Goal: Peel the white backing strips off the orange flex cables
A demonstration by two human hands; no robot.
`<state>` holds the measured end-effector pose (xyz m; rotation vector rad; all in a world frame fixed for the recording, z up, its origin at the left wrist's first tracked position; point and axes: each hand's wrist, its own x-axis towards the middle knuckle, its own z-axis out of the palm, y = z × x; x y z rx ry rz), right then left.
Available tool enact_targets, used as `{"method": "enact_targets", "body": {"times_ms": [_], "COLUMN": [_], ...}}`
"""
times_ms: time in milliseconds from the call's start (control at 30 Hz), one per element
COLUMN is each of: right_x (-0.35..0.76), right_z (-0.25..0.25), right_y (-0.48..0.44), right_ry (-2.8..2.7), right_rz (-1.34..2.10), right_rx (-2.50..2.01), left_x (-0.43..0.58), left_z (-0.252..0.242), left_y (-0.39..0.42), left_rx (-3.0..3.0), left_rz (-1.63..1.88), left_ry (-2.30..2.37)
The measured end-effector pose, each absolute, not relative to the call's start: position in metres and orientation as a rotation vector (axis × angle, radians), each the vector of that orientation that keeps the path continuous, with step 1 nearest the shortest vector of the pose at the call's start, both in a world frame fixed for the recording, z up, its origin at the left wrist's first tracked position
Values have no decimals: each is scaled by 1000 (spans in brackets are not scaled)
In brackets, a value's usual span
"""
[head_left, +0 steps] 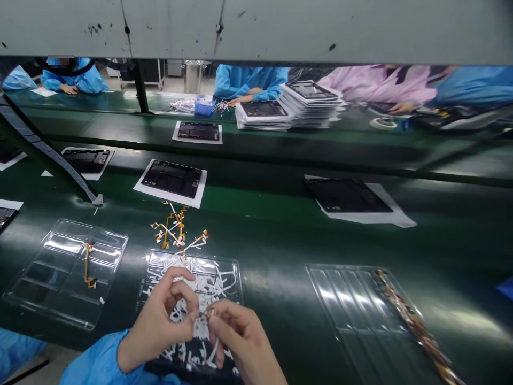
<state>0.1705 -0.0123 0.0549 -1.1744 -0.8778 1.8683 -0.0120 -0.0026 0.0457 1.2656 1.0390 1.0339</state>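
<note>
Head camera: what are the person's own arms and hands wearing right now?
The left hand is bare, with a light blue fabric sleeve gathered at the wrist. The right hand is bare too; no gloves or rings show, and its sleeve is out of frame.

Small flex cable piece (207, 313): thin, orange-gold with white backing strip, pinched between fingertips of both hands, held just above clear tray (234, 267) heaped with white peeled strips. Loose pile of same orange cables (176, 231) lies beyond hands, flat on desk.
</note>
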Motion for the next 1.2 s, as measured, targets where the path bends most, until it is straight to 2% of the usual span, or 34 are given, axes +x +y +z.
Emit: {"method": "enact_targets", "body": {"times_ms": [100, 333, 700, 800, 1033, 1100, 1200], "right_x": [172, 161, 155, 156, 167, 168, 167], "right_z": [48, 45, 59, 57, 46, 43, 39], "right_y": [-7, -12, -20, -19, -10, -8, -8], "right_ry": [-834, -1146, -1343, -1286, -746, -649, -687], "right_rz": [1807, 1463, 1210, 1303, 2046, 2093, 1988], "right_rx": [-1215, -1338, -1389, -1379, -1046, -1006, -1084], "left_x": [-14, -9, -5, -7, -5, -5, -8], "left_z": [42, 41, 47, 48, 39, 30, 18], "left_y": [1, -12, -12, -11, -5, -2, 2], "left_rx": [1197, 1652, 1919, 1818, 1117, 1012, 1014], "left_rz": [1016, 1116, 1166, 1143, 1018, 1030, 1047], "left_ry": [1054, 1372, 1357, 1316, 997, 923, 898]}}
